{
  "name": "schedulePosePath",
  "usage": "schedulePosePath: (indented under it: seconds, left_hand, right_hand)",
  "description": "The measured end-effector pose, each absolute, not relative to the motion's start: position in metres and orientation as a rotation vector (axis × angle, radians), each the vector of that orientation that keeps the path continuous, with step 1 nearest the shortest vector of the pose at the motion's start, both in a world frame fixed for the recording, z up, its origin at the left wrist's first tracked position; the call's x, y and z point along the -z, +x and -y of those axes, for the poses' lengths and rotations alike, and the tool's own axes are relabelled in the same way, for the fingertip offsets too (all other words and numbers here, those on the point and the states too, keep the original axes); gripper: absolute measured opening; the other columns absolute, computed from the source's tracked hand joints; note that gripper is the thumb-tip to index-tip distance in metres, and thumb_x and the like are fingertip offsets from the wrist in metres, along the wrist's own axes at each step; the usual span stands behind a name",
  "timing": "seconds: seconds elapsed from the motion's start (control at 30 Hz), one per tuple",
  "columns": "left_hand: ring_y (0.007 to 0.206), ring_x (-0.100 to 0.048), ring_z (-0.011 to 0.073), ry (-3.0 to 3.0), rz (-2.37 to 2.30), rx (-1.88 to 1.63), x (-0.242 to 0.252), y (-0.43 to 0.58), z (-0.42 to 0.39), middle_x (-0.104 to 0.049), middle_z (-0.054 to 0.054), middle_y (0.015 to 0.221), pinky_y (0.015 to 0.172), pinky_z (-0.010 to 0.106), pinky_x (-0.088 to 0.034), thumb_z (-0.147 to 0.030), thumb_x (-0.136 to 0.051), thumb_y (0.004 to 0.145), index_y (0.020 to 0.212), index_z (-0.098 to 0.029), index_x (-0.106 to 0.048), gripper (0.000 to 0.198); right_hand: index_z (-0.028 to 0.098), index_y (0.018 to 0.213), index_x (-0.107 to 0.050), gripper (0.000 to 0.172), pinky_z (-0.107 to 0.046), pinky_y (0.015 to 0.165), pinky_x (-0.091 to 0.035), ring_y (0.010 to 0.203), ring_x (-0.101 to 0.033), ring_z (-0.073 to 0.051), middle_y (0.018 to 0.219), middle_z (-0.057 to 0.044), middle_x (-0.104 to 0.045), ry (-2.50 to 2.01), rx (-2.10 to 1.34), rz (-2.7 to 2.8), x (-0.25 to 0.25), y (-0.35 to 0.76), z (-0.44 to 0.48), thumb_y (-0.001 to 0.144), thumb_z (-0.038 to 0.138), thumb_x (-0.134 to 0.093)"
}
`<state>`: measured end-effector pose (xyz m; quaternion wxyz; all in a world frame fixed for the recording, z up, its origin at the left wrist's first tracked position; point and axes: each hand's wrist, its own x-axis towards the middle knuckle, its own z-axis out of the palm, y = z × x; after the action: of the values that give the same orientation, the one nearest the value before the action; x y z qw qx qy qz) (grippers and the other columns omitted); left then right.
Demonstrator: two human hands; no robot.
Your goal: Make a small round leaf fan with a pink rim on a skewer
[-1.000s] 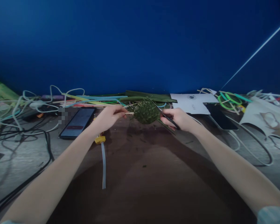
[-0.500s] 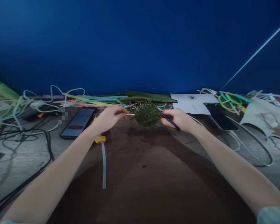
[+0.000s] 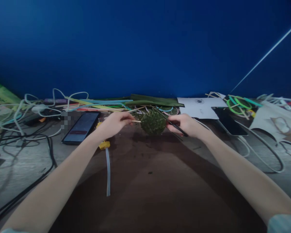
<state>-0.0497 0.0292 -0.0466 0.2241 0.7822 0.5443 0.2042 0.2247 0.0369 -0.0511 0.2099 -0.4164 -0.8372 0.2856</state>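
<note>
My left hand has its grip closed in a pinch. Thumb and fingers press on a thin pale stick, and this stick goes into the green spiky ball from its 9 o'clock side. So the ball hangs on the stick, a little above the brown desk, between my two hands. My right hand is at 3 o'clock of the ball. Its grip is also closed, around a thin dark tool whose far end points toward 10 o'clock, across the upper right part of the ball. What kind of tool it is I cannot tell, because it is too thin and dark.

Compared with one second ago, the ball is now lower and a small bit more to the right, nearer to the desk. Both hands came down with it, and neither grip opened. The tool stayed against the ball's 2 o'clock side.

A phone lies at 9 o'clock of my left hand, with cables further out that way. A yellow cap with a clear tube lies at 6 o'clock of the same hand. Long green leaf strips lie at 12 o'clock behind the ball. A white paper and a second phone are at 2 to 3 o'clock of my right hand.
</note>
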Motion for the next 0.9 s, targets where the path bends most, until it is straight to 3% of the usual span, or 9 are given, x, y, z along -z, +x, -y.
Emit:
schedulePosePath:
  seconds: [0.17, 0.4, 0.9]
  left_hand:
    - [0.066, -0.057, 0.0148, 2.175, -1.526, -0.529, 0.0442, -0.0488, -0.0281, -0.068, 0.0, 0.078, 0.066, 0.025, -0.043, -0.029, -0.045, 0.081, 0.085, -0.02, -0.065, 0.023]
    - [0.077, -0.06, 0.018, 2.179, -1.514, -0.524, 0.0456, -0.0513, -0.0295, -0.069, 0.0, 0.081, 0.071, 0.027, -0.043, -0.029, -0.043, 0.081, 0.086, -0.021, -0.065, 0.024]
    - [0.075, -0.06, 0.0175, 2.183, -1.506, -0.436, 0.0451, -0.0523, -0.0279, -0.069, 0.0, 0.082, 0.069, 0.027, -0.042, -0.032, -0.042, 0.081, 0.087, -0.021, -0.064, 0.026]
  right_hand:
    - [0.018, 0.056, -0.044, 0.021, -0.024, 0.049, -0.027, 0.046, -0.032, -0.008, 0.046, 0.005, -0.037, -1.199, -0.795, 2.331, 0.0546, 0.2244, -0.0382, 0.074, 0.029, -0.049]
    - [0.018, 0.054, -0.039, 0.024, -0.023, 0.05, -0.027, 0.049, -0.032, -0.008, 0.05, 0.004, -0.036, -1.16, -0.763, 2.401, 0.0551, 0.2272, -0.0402, 0.074, 0.029, -0.049]
    - [0.017, 0.063, -0.052, 0.016, -0.024, 0.05, -0.029, 0.044, -0.036, -0.007, 0.045, 0.005, -0.043, -1.194, -0.852, 2.469, 0.0468, 0.2235, -0.0331, 0.076, 0.025, -0.048]
